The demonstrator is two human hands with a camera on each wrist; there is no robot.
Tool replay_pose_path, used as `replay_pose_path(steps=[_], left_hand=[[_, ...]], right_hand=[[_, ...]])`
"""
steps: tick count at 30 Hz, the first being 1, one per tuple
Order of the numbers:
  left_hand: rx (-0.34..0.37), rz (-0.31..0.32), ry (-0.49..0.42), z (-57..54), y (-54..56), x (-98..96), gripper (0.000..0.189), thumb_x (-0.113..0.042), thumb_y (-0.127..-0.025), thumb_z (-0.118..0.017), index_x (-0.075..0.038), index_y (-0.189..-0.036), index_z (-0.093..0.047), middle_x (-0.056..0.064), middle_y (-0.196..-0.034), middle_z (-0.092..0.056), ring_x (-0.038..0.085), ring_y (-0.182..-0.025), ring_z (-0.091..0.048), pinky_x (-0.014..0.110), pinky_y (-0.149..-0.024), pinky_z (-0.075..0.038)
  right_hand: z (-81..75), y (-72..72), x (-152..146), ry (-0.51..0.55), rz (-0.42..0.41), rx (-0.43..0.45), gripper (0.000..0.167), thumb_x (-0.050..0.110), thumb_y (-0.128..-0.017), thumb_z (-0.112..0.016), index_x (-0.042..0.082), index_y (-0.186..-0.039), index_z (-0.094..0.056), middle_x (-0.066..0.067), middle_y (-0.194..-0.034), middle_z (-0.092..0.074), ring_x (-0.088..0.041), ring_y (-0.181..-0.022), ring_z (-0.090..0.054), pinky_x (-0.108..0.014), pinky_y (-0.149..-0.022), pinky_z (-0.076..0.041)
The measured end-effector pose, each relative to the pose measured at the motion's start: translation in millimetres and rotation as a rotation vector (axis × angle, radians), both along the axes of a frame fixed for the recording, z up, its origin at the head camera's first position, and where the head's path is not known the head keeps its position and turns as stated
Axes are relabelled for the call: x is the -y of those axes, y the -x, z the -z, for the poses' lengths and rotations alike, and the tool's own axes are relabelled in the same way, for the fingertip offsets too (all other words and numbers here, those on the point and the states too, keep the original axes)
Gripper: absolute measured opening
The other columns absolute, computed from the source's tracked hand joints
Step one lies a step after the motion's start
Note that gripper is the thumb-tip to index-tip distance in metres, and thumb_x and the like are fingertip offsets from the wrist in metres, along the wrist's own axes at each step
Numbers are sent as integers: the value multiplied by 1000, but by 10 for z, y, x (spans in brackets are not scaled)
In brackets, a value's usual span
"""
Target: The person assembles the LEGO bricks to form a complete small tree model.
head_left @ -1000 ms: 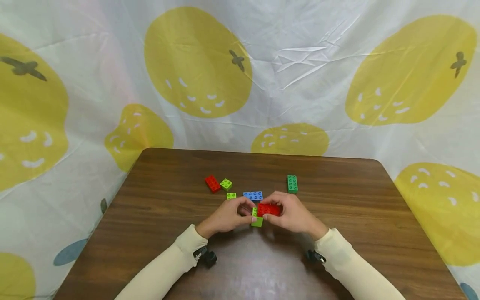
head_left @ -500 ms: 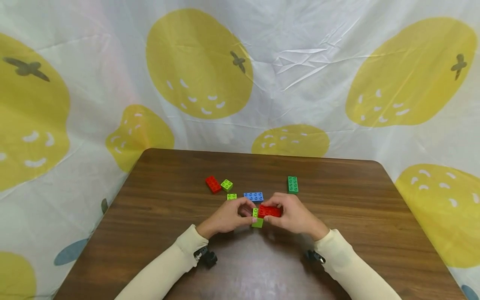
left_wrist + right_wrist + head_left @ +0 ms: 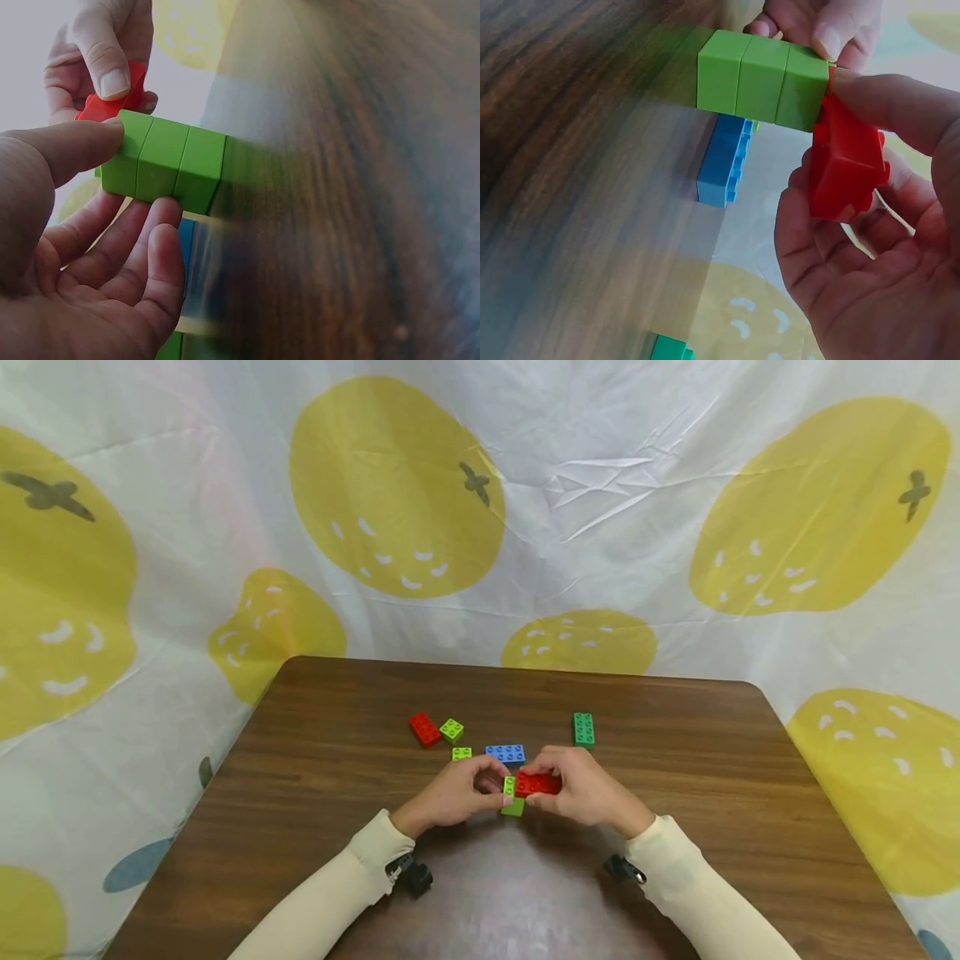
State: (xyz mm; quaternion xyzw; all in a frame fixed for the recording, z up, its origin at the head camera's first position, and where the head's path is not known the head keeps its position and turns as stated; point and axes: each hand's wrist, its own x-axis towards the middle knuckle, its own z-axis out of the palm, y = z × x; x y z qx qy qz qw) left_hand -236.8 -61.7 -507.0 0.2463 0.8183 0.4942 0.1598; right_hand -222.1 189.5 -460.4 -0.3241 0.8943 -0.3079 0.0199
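Note:
Near the middle of the table a stack of three lime-green bricks (image 3: 161,161) stands upright, and a red brick (image 3: 846,161) overlaps its top, sticking out to the right. My left hand (image 3: 453,792) holds the green stack, its thumb on the near side and its fingers behind. With thumb and fingers, my right hand (image 3: 588,787) pinches the red brick's overhanging part. Some studs on the topmost green brick show to the left of the red one. Whether the red brick is fully seated cannot be told.
Behind the hands lie a blue brick (image 3: 505,753), a small lime-green brick (image 3: 461,753), another lime-green brick (image 3: 452,730), a red brick (image 3: 424,729) and a dark green brick (image 3: 583,729). A fruit-printed cloth (image 3: 600,543) hangs behind the wooden table (image 3: 675,735).

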Motion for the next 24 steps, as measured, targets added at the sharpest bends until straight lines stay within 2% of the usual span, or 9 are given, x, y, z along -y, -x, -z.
replay_pose_path(steps=[8,17,24], left_hand=[[-6,10,22,11,-5,-24,32,-31,-94,-82,-15,-119,-69,0,-110,-76,11,-99,-73,27,-85,-60],[-22,8,47,6,-5,-8,34,-34,-93,-83,-18,-119,-69,-2,-110,-76,10,-98,-72,27,-85,-60],[-62,-35,30,-123,105,129,37,-32,-94,-82,-12,-123,-69,5,-120,-74,17,-103,-73,29,-79,-61]], right_hand=[[41,-15,-30,-9,20,18,32,21,-87,-89,15,-115,-76,4,-104,-74,-9,-83,-62,-24,-71,-56],[109,-49,-7,34,30,-29,25,26,-91,-84,18,-113,-76,7,-102,-71,-8,-81,-60,-24,-67,-55],[90,-28,24,49,33,-52,23,25,-90,-84,17,-111,-77,7,-100,-72,-8,-79,-60,-23,-66,-53]])
